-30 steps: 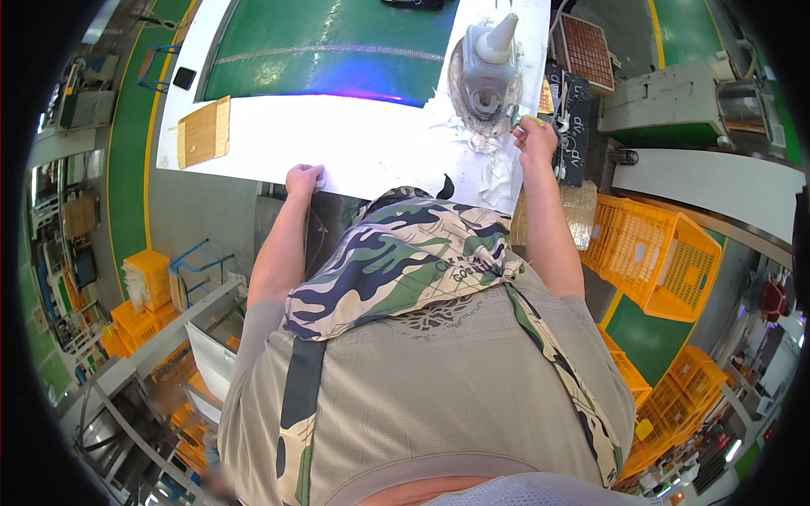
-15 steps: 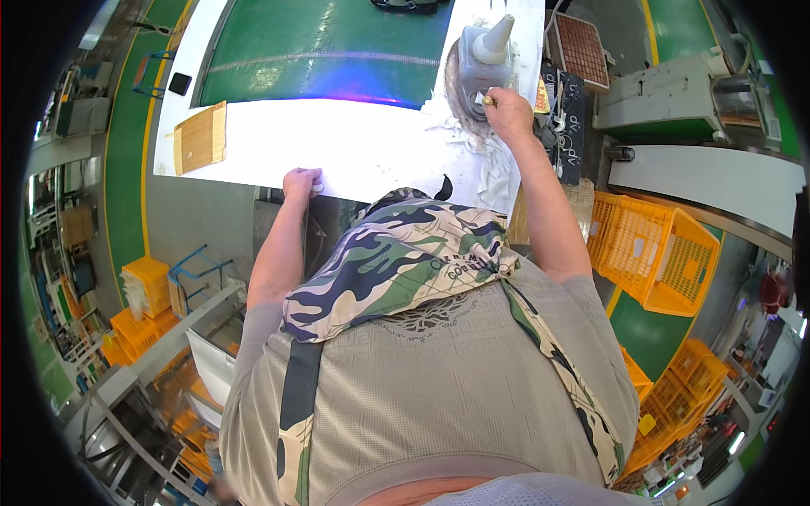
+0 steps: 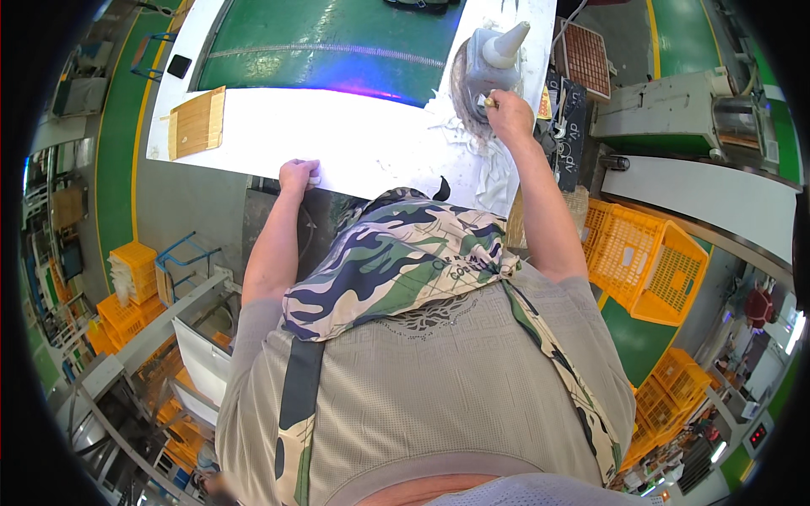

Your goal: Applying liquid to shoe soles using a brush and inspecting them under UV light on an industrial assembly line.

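Note:
My left hand (image 3: 298, 175) is closed on the near edge of a white sheet (image 3: 354, 143) that lies on the worktable. My right hand (image 3: 508, 112) is stretched forward to the base of a grey cone-shaped glue container (image 3: 492, 52) in a round basin (image 3: 461, 84). Its fingers pinch a small yellowish thing, too small to identify, against the container. A camouflage apron (image 3: 396, 253) covers my chest below the hands.
A green conveyor belt (image 3: 329, 42) runs behind the white sheet. A small wooden board (image 3: 197, 123) lies at the sheet's left end. Crumpled white rags (image 3: 489, 169) lie below the basin. Orange crates (image 3: 645, 257) stand to my right, more (image 3: 126, 261) to my left.
My right hand has moved forward and left, from the table edge by the rags up to the glue container. The left hand has stayed on the sheet's edge.

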Motion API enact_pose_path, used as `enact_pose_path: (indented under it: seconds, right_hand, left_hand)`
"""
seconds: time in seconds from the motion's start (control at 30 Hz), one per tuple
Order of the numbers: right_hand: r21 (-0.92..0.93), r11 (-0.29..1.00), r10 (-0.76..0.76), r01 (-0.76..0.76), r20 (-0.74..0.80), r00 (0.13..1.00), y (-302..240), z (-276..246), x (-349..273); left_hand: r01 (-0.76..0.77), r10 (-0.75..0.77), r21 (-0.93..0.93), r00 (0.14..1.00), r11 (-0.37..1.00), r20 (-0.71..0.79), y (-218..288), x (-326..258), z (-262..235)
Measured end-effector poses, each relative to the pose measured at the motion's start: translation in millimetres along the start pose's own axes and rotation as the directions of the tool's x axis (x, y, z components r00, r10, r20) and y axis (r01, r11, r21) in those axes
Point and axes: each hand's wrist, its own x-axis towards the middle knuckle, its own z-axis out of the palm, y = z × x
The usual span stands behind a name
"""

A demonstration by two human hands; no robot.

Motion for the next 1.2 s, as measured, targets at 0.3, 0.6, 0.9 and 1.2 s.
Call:
enact_pose_path:
  seconds: [0.3,0.6,0.9,1.2]
  right_hand:
    - [-0.117,0.989,-0.095,0.089,-0.047,0.994,-12.9,0.0,-16.8]
    - [-0.12,0.993,-0.018,0.0,-0.149,0.989,-23.0,-2.7,-29.2]
    - [0.491,0.737,0.593,-0.464,-0.142,0.793,-16.2,10.1,-28.7]
    - [0.716,0.363,0.85,-0.596,0.008,0.527,15.2,32.4,-44.6]
  left_hand:
    - [0.01,-0.01,0.007,0.994,1.0,0.11,8.9,5.4,-5.1]
    - [0.065,0.097,-0.361,0.906,0.93,0.412,122.4,78.9,40.1]
    - [0.156,0.07,-0.397,0.864,0.905,0.498,325.3,134.4,160.2]
    - [0.235,-0.053,-0.426,0.917,0.874,0.396,419.7,187.3,257.6]
